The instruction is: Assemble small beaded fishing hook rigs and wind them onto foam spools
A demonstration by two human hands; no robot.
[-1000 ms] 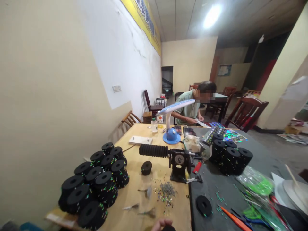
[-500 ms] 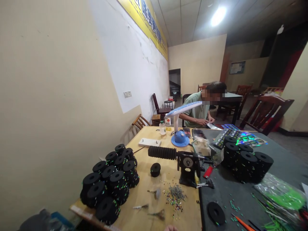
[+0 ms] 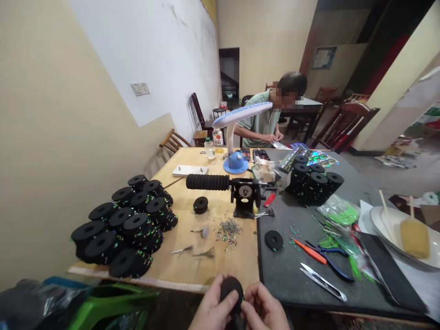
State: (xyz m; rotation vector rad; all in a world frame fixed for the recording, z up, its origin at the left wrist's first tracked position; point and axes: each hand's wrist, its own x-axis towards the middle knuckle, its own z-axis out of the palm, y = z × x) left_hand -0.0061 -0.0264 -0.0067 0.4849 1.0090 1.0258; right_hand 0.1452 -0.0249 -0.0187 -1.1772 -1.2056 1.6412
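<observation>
1. The left hand [image 3: 213, 308] has its fingers closed around a black foam spool [image 3: 228, 286], the thumb pressed across its face.
2. The right hand [image 3: 266, 309] is just beside it, thumb and forefinger drawn together at the spool's right edge, next to a tiny green bit; whether they grip that bit cannot be told.
3. The spool is at the bottom of the view, at the near edge of the desk [image 3: 185, 266], between the two hands.
4. Beyond the hands, on the wooden part of the desk, lies a heap of small pins [image 3: 228, 230], with feathery tufts [image 3: 205, 253] to its left.
5. Farther left, stacked foam spools [image 3: 151, 236] carry coloured specks around their sides.
6. One single spool [image 3: 200, 208] sits apart, in front of a ribbed black roller [image 3: 208, 182] on a black winding device [image 3: 244, 197].
7. On the dark part, to the right, are a flat foam ring [image 3: 274, 247] and an orange-handled tool [image 3: 313, 254].
8. At the far end stands a blue-based lamp [image 3: 235, 162]; behind it a co-worker [image 3: 257, 121] bends over a small sheet held in both hands.
</observation>
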